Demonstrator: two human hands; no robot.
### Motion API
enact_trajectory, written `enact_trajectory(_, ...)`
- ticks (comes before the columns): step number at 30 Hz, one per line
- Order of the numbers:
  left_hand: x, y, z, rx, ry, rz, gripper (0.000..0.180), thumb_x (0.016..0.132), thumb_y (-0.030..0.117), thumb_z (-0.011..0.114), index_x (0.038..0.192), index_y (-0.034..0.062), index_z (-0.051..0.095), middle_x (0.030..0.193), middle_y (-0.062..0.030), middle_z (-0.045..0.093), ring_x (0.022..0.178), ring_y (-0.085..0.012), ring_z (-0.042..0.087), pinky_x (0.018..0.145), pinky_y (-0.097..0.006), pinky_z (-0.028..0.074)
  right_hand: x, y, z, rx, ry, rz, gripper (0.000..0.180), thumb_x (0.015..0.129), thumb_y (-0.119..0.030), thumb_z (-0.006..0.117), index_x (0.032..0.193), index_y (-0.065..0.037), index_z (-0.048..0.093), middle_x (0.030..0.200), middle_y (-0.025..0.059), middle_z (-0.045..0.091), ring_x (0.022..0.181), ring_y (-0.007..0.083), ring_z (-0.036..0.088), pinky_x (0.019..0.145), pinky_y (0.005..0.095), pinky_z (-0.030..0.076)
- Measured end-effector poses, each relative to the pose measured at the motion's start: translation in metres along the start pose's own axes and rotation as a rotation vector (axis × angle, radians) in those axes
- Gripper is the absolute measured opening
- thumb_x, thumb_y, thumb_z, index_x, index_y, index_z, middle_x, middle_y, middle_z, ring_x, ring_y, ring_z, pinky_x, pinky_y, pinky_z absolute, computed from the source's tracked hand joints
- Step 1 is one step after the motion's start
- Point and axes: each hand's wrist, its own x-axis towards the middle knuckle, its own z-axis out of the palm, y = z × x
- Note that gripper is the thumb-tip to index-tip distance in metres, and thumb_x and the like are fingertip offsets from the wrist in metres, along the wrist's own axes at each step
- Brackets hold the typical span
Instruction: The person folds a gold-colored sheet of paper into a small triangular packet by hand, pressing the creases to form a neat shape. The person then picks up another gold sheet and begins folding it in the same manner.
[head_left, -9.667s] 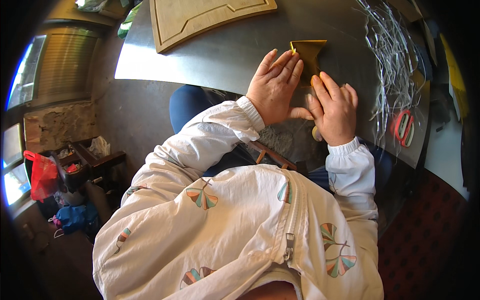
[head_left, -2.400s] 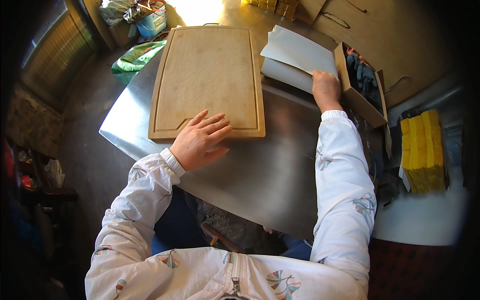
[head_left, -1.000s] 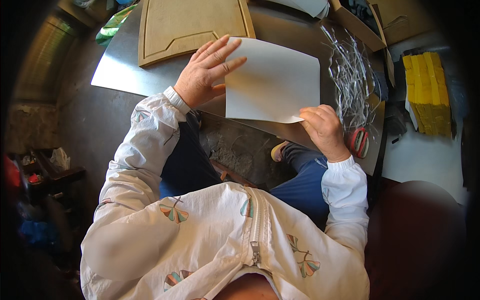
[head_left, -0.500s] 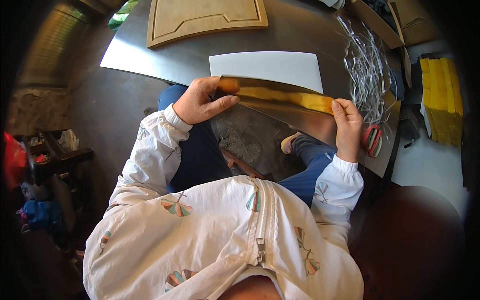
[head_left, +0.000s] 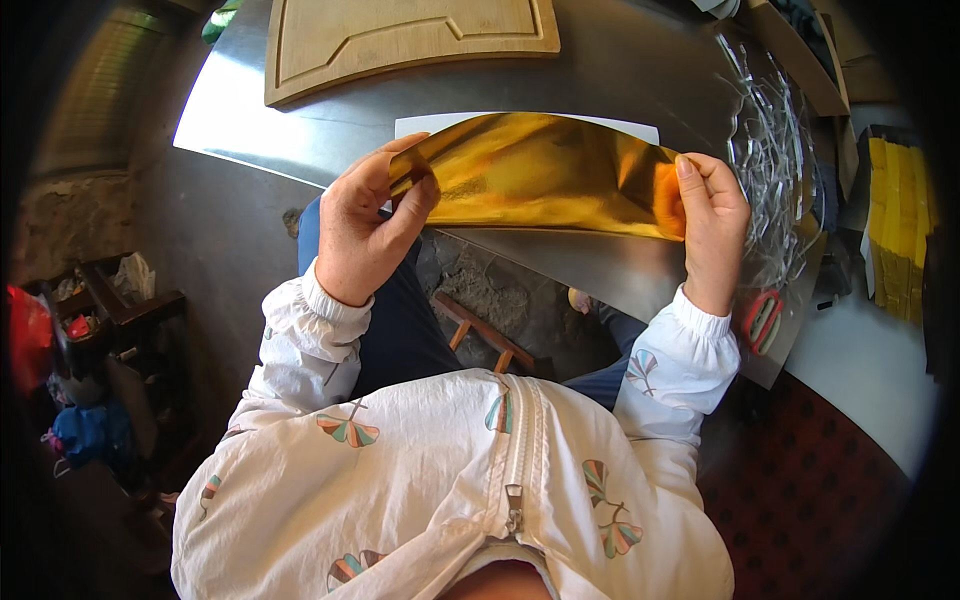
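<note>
While my left hand (head_left: 365, 225) pinches the left end of the gold foil sheet (head_left: 540, 175) between thumb and fingers, my right hand (head_left: 712, 220) grips the right end, fingers curled tight on the edge. Foil is stretched between both hands, bowed, held just above the near edge of the metal table (head_left: 620, 60). White paper sheet (head_left: 425, 125) lies under it. Wooden cutting board (head_left: 400, 35) far left, pile of silver strips (head_left: 775, 160) right, scissors with red handles (head_left: 762, 320) near right. Risk, I judge: foil is thin, pulling too hard could tear or crease it; a loose pinch lets an end slip.
</note>
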Motion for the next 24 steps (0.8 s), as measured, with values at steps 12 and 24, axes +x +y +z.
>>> enact_trajectory(12, 0.023, 0.006, -0.009, 0.675, 0.169, -0.117, 0.020, 0.086, 0.015, 0.070, 0.086, -0.0044, 0.070, 0.078, -0.0127, 0.066, 0.062, -0.0217, 0.064, 0.059, -0.030, 0.051, 0.013, 0.002, 0.026, -0.426, -0.037, -0.034, 0.010, 0.090, -0.008, 0.069, 0.090, 0.001, 0.065, 0.069, 0.0057, 0.066, 0.057, 0.0108, 0.059, 0.055, 0.0259, 0.046)
enact_trajectory(24, 0.033, 0.006, -0.009, 0.731, 0.150, -0.116, 0.017, 0.087, 0.013, 0.068, 0.081, -0.0027, 0.067, 0.074, -0.0120, 0.063, 0.060, -0.0221, 0.063, 0.057, -0.030, 0.050, 0.015, 0.002, 0.031, -0.539, 0.053, 0.050, 0.010, 0.091, -0.009, 0.065, 0.086, -0.001, 0.065, 0.066, 0.0072, 0.064, 0.056, 0.0143, 0.059, 0.054, 0.0288, 0.046)
